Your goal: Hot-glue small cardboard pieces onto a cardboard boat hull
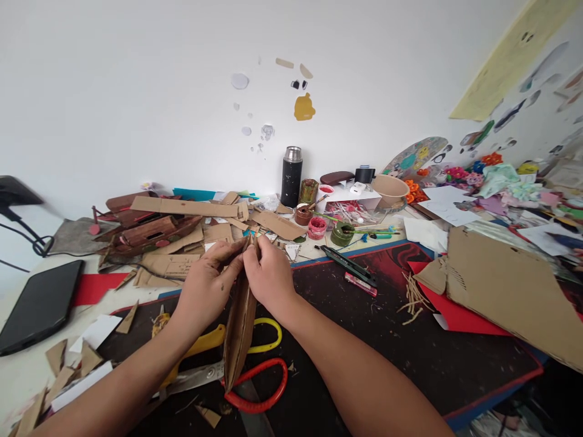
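Both my hands pinch the far end of a long, narrow folded cardboard piece [240, 331], its open fold facing up and its near end pointing toward me. My left hand [212, 276] closes on the left side at the tip, and dark smudges mark its fingers. Pressed against it from the right, my right hand [268, 270] grips the same tip with thumb and fingers. Beneath the cardboard lie scissors with red handles [285, 388] and a yellow-handled tool [273, 340], partly hidden by it. A yellow glue gun-like tool [203, 343] lies under my left wrist.
A painted cardboard boat [157, 233] and scraps sit at the back left. Behind my hands stand a black thermos [291, 176] and paint pots [317, 227]. A utility knife [348, 264] lies on the dark mat [359, 352]. A phone [40, 303] is left; a large cardboard sheet [510, 285] right.
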The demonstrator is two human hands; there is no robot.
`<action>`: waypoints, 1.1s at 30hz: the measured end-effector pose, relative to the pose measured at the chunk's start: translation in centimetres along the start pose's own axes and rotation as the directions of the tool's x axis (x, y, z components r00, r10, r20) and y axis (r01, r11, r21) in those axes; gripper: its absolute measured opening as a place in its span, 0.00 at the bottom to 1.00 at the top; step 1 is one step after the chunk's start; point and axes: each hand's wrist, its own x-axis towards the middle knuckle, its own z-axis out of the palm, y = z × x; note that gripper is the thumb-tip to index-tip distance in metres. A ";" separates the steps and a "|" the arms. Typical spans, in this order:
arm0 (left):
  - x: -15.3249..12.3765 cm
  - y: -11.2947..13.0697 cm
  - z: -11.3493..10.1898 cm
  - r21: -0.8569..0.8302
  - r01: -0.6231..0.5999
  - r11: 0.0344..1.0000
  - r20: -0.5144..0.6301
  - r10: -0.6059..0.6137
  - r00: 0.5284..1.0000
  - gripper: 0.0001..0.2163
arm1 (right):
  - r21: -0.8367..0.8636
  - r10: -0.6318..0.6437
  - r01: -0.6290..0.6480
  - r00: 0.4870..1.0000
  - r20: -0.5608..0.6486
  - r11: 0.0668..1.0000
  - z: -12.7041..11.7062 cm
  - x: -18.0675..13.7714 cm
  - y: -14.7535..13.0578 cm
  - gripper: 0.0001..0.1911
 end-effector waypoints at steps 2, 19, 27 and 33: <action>0.0 0.1 0.0 0.003 -0.001 1.000 0.003 0.001 1.000 0.14 | 0.002 0.006 -0.006 1.000 0.001 1.000 0.0 0.0 0.0 0.11; 0.1 -0.1 0.1 0.000 0.006 1.000 -0.004 -0.006 1.000 0.18 | -0.006 0.019 -0.019 1.000 0.021 1.000 -0.1 0.0 -0.1 0.10; 0.0 -0.1 0.0 0.005 -0.015 1.000 -0.007 0.015 1.000 0.16 | -0.022 0.027 -0.026 0.999 0.032 0.999 -0.1 0.0 -0.2 0.09; 0.0 -0.2 0.1 -0.008 -0.001 1.000 -0.002 0.001 1.000 0.17 | -0.024 0.025 -0.025 0.999 0.027 0.999 -0.1 0.0 -0.2 0.09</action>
